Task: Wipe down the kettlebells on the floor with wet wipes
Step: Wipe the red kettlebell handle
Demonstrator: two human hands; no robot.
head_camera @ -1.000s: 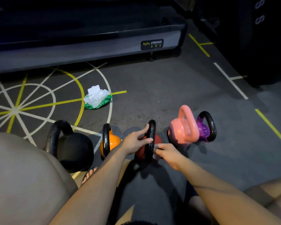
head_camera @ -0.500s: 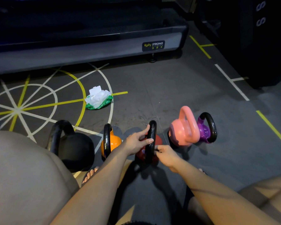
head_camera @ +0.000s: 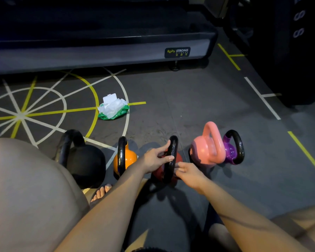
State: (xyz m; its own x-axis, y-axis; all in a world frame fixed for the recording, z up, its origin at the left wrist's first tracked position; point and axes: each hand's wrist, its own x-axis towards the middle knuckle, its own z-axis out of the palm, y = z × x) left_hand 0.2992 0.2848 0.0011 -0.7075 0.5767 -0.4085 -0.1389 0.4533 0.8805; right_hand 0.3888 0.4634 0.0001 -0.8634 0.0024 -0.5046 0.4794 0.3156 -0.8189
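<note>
**Red kettlebell in hand, mid-row**

The left hand (head_camera: 156,159) steadies the red kettlebell (head_camera: 179,158) on the floor (head_camera: 189,106), thumb and fingers curled round its black handle, between the orange kettlebell (head_camera: 128,159) and the pink kettlebell (head_camera: 205,151). The right hand (head_camera: 189,174) has its fingers bunched against the handle's lower side (holding a wipe? cannot tell). This looks like the handle-wiping step; next the body needs rubbing, perhaps with a fresh sheet from the wet wipes pack (head_camera: 113,109), well apart toward the far side of the floor
</note>
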